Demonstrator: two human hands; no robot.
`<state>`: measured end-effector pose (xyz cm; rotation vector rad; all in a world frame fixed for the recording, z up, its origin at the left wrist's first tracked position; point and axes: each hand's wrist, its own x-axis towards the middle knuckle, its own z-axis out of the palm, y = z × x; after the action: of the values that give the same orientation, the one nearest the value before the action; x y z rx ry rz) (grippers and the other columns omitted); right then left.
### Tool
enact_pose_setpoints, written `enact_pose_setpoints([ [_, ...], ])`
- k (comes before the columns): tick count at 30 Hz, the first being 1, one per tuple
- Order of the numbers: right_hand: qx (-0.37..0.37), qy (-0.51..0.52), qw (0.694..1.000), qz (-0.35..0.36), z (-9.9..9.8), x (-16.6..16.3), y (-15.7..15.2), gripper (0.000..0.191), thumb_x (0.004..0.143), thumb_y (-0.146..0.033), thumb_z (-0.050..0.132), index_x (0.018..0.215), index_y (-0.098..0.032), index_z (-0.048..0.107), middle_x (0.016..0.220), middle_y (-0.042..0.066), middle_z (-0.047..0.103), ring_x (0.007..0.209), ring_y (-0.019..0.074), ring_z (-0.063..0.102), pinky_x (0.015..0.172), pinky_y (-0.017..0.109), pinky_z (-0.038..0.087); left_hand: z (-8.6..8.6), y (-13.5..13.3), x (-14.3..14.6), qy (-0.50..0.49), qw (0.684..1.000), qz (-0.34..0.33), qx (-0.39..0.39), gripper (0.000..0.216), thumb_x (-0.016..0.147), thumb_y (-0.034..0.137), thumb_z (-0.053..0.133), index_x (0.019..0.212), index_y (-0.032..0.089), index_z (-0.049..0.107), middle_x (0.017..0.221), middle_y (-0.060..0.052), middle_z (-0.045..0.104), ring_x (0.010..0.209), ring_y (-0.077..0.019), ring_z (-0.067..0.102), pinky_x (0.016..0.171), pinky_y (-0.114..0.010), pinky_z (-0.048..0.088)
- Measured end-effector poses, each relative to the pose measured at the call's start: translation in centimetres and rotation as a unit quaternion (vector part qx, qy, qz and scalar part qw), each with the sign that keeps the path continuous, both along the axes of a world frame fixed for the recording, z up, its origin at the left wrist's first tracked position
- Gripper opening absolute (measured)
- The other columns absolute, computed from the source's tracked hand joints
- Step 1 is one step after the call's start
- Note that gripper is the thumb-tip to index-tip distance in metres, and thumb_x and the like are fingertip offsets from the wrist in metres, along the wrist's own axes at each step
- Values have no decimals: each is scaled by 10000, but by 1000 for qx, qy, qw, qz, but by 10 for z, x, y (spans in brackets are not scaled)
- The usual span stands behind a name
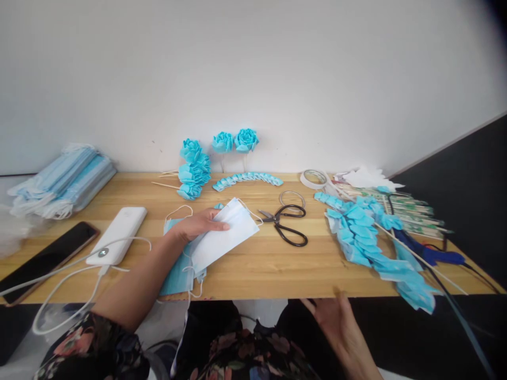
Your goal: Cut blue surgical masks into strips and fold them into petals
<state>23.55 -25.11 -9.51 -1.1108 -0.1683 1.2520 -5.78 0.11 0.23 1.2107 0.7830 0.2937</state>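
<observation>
head view: left hand (203, 224) holds mask (222, 241); packet print (415, 214) illegible.

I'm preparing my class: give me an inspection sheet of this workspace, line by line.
Surface: wooden table, wood grain showing.
Work things: face mask, blue mask partly beneath it, blue flowers, scissors, tape roll, petal strips, one overhanging the front edge.
Clutter: phone and power bank at left.
Hands: left hand grips the face mask; right hand open at the front edge.
Cables: white cable plugged into the power bank; dark cord from the blue tool.
Surroundings: pale wall behind the table; other people: nothing seen.
</observation>
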Motion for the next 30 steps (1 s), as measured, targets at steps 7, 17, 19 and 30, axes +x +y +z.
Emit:
enact_pose_setpoints([
  [7, -16, -5, 997, -80, 27, -18, 15, 582, 831, -524, 607, 1380, -364, 498, 1356, 44, 619, 1291, 288, 527, 1009, 562, 477, -1, 1, -1, 4, 1000, -7, 6, 394, 607, 409, 852, 822, 117, 698, 746, -49, 710, 599, -139, 608, 560, -231, 469],
  [17, -100, -32, 991, -79, 1, 1, 14, 640, 825, -572, 583, 1423, -408, 423, 1352, 11, 623, 1208, 290, 601, 944, 523, 545, 2, 1, 1, -2, 999, -46, 6, 396, 646, 423, 831, 877, 124, 713, 759, -30, 704, 623, -123, 604, 583, -215, 467],
  [19, -104, -40, 989, -95, -5, 3, 14, 639, 820, -554, 598, 1419, -420, 421, 1355, -1, 621, 1190, 283, 613, 929, 508, 558, 2, 2, 1, 0, 999, -51, 7, 387, 648, 422, 829, 861, 122, 710, 746, -27, 700, 614, -120, 600, 581, -213, 465],
  [30, -85, -18, 993, -78, 20, -8, 16, 631, 777, -534, 645, 1363, -341, 511, 1374, 50, 597, 1291, 319, 519, 975, 575, 486, -2, -2, 6, -1, 999, -48, 17, 397, 607, 408, 851, 843, 118, 718, 785, -53, 728, 645, -153, 638, 631, -249, 506],
])
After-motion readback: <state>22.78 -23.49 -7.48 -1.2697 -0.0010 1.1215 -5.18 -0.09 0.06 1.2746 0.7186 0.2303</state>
